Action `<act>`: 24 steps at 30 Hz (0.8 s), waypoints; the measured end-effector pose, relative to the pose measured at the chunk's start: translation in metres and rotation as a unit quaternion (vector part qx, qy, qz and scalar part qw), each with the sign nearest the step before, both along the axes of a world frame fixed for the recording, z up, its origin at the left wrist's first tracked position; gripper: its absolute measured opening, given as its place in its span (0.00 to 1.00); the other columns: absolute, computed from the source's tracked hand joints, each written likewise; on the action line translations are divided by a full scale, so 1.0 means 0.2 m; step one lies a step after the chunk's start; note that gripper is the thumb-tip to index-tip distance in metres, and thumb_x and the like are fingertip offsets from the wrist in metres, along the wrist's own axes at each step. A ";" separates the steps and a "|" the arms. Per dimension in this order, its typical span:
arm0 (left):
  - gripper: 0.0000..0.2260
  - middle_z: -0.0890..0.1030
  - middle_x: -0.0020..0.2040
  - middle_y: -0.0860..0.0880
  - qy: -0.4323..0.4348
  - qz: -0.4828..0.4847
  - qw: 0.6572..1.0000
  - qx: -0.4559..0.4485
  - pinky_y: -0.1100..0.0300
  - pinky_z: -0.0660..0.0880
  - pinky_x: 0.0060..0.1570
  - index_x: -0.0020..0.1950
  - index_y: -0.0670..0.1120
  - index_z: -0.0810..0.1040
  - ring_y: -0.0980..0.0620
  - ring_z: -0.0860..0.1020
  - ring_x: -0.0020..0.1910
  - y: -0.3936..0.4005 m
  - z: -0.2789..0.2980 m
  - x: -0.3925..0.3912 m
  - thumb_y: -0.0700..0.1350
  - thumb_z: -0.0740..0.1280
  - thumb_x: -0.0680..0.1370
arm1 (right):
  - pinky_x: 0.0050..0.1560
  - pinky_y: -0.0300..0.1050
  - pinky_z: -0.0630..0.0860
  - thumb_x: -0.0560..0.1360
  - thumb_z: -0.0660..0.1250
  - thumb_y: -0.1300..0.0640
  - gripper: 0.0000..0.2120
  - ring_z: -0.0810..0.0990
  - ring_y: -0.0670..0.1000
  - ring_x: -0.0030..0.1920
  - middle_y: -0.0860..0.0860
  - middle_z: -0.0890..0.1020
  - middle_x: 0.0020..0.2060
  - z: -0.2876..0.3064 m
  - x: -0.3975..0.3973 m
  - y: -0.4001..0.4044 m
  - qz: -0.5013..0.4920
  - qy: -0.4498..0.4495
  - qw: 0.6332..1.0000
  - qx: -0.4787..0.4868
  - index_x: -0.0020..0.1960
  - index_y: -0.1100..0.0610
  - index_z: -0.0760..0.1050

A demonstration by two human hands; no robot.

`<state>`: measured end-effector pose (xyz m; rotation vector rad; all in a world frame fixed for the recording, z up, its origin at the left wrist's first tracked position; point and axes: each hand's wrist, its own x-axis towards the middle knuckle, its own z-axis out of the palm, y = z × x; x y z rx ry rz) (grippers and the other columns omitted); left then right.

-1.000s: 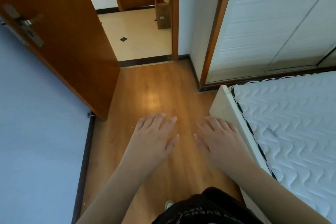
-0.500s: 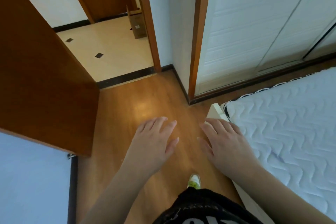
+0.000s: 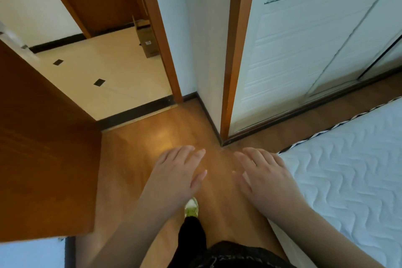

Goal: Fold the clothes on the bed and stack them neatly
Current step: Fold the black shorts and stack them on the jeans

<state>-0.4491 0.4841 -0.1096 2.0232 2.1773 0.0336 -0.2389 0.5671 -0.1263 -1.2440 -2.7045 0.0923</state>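
Above glossy wood floor (image 3: 139,159), flat empty left hand (image 3: 177,173), right hand (image 3: 264,175), quilted mattress (image 3: 348,176)

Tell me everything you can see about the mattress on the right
The mattress fills the lower right of the view, only one corner region showing. Its top is white fabric quilted in wavy stitched lines, with a black-and-white striped piping along the far edge. It lies flat on a pale bed frame whose side shows below it. No clothes lie on the part in view. The right hand hovers open near its corner; whether it touches cannot be told.
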 end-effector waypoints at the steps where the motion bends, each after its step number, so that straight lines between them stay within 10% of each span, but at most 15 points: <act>1: 0.26 0.67 0.74 0.52 0.004 -0.012 1.000 0.004 0.54 0.57 0.73 0.78 0.55 0.60 0.53 0.63 0.74 0.08 -0.01 -0.05 0.60 0.48 0.81 | 0.56 0.49 0.77 0.72 0.70 0.43 0.17 0.82 0.50 0.54 0.47 0.82 0.54 -0.01 -0.04 0.05 -0.010 -0.008 1.000 -0.002 0.58 0.49 0.77; 9: 0.23 0.73 0.71 0.52 0.020 -0.130 0.991 0.017 0.54 0.64 0.68 0.74 0.56 0.67 0.51 0.69 0.71 0.70 0.01 -0.44 0.60 0.58 0.80 | 0.71 0.49 0.63 0.81 0.53 0.40 0.23 0.69 0.50 0.70 0.46 0.72 0.68 -0.02 -0.35 0.40 -0.110 -0.041 0.990 -0.084 0.72 0.46 0.66; 14: 0.21 0.82 0.59 0.46 0.059 -0.247 0.965 0.068 0.50 0.76 0.57 0.65 0.49 0.80 0.45 0.80 0.59 1.04 0.02 -0.47 0.55 0.71 0.74 | 0.63 0.52 0.73 0.78 0.62 0.43 0.22 0.77 0.53 0.63 0.50 0.78 0.62 -0.01 -0.37 0.50 -0.220 -0.036 0.972 -0.074 0.68 0.51 0.73; 24: 0.21 0.75 0.68 0.47 0.037 -0.388 0.920 0.049 0.50 0.69 0.68 0.72 0.51 0.71 0.47 0.71 0.68 1.60 -0.02 -0.07 0.56 0.58 0.81 | 0.56 0.53 0.77 0.75 0.69 0.47 0.20 0.80 0.56 0.58 0.53 0.81 0.58 -0.07 -0.10 0.80 -0.368 -0.015 0.929 -0.028 0.63 0.56 0.78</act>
